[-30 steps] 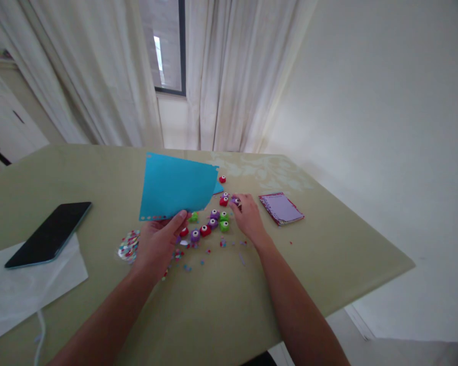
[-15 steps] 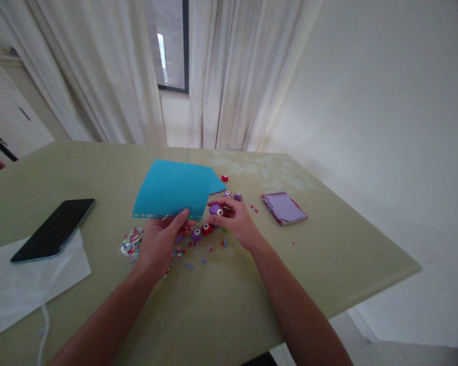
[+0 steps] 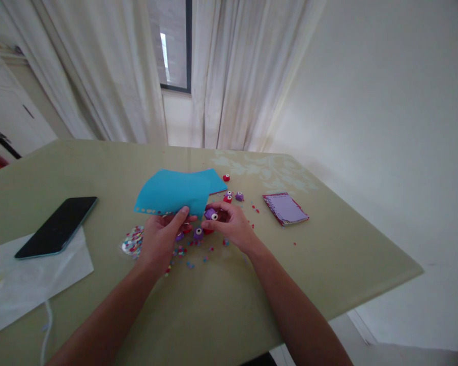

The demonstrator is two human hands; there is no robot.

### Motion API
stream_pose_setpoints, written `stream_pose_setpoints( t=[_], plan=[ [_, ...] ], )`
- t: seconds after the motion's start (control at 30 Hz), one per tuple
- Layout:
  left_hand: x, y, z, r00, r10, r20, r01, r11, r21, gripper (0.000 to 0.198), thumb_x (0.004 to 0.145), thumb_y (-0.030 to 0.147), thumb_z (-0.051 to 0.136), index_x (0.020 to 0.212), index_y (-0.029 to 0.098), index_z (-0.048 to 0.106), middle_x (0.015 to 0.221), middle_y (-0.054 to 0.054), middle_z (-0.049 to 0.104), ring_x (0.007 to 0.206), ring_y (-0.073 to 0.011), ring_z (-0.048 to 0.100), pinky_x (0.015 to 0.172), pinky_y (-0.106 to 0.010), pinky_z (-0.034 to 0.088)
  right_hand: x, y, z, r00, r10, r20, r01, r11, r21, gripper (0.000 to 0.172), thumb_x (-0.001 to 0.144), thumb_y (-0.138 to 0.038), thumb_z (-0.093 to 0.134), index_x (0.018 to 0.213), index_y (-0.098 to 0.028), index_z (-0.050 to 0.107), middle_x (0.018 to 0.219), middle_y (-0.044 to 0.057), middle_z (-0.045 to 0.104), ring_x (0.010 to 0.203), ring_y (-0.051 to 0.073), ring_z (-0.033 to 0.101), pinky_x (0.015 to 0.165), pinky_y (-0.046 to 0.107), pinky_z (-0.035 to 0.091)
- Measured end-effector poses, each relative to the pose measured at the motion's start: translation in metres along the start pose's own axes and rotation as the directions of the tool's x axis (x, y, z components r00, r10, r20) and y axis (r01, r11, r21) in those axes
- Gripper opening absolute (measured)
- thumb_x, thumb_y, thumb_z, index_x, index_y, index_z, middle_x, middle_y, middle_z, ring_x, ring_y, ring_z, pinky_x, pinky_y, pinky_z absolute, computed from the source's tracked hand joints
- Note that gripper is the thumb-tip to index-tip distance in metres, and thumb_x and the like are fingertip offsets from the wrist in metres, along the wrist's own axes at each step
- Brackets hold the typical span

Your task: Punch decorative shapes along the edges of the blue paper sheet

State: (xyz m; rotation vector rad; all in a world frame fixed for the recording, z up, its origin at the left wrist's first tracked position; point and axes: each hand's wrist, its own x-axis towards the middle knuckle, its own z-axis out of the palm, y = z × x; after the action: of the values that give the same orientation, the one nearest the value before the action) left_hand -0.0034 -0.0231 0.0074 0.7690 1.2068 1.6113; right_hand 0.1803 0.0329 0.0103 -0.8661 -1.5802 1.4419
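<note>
My left hand (image 3: 161,239) pinches the near edge of a blue sheet of paper (image 3: 171,193), thumb on top. Small holes run along that near edge. The sheet is raised off the table and bows slightly. In my right hand (image 3: 234,223) is a small purple paper punch (image 3: 210,214) with an eye on it, gripped between thumb and fingers at the sheet's near right corner. Whether the paper sits in its slot cannot be made out. Another purple punch (image 3: 198,234) stands on the table between my hands, with red ones partly hidden beside it.
Behind the raised sheet lies more blue paper (image 3: 213,180). Past my right hand are a red punch (image 3: 226,178) and a purple punch (image 3: 239,196). A lilac paper stack (image 3: 285,208) lies right; a phone (image 3: 57,226) on white paper (image 3: 74,262) left. Confetti (image 3: 133,241) is by my left hand.
The blue sheet has tilted down flatter and now bows. My right hand has brought the purple punch slightly left and down, against the sheet's corner. The view has shifted slightly.
</note>
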Motion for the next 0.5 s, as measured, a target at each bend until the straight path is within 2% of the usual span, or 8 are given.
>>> stream_pose_setpoints(
  t=[0.17,0.3,0.4,0.5],
  plan=[
    [-0.002,0.003,-0.001,1.000,0.003,0.022,-0.007,0.988,0.155,0.049,0.072,0.060,0.092,0.090,0.015,0.082,0.079,-0.011,0.082,0.066,-0.0239,0.075,0.064,-0.031,0.059,0.000,-0.002,0.004,1.000,0.004,-0.031,-0.006,0.999,-0.047,0.048,0.064,-0.049,0.100,0.098,-0.023,0.078,0.080,-0.002,0.066,0.068,0.015,0.055,0.063,0.028,0.044],
    [-0.007,0.011,0.000,0.999,0.035,0.013,-0.037,0.950,0.310,0.045,0.076,0.061,0.087,0.074,0.017,0.081,0.067,-0.009,0.078,0.060,-0.0233,0.070,0.059,-0.030,0.054,0.000,-0.002,0.003,0.999,0.003,-0.047,-0.006,0.998,-0.064,0.052,0.064,-0.051,0.100,0.102,-0.023,0.079,0.078,-0.002,0.066,0.065,0.015,0.052,0.058,0.027,0.039],
    [-0.008,0.012,0.001,0.998,0.066,0.004,-0.064,0.950,0.306,0.043,0.075,0.060,0.086,0.069,0.018,0.079,0.068,-0.008,0.078,0.060,-0.0219,0.069,0.059,-0.029,0.053,0.000,-0.001,0.003,0.999,0.005,-0.048,-0.008,0.998,-0.062,0.051,0.065,-0.050,0.100,0.102,-0.023,0.079,0.078,-0.001,0.066,0.065,0.015,0.052,0.059,0.028,0.039],
    [-0.005,0.007,-0.001,0.998,0.060,-0.002,-0.058,0.967,0.248,0.043,0.075,0.059,0.088,0.075,0.017,0.081,0.073,-0.009,0.080,0.064,-0.0219,0.071,0.063,-0.030,0.056,0.000,-0.001,0.004,0.999,0.024,-0.041,-0.024,1.000,-0.013,0.049,0.065,-0.050,0.099,0.100,-0.023,0.078,0.081,-0.001,0.068,0.068,0.015,0.057,0.063,0.028,0.045]
  ],
)
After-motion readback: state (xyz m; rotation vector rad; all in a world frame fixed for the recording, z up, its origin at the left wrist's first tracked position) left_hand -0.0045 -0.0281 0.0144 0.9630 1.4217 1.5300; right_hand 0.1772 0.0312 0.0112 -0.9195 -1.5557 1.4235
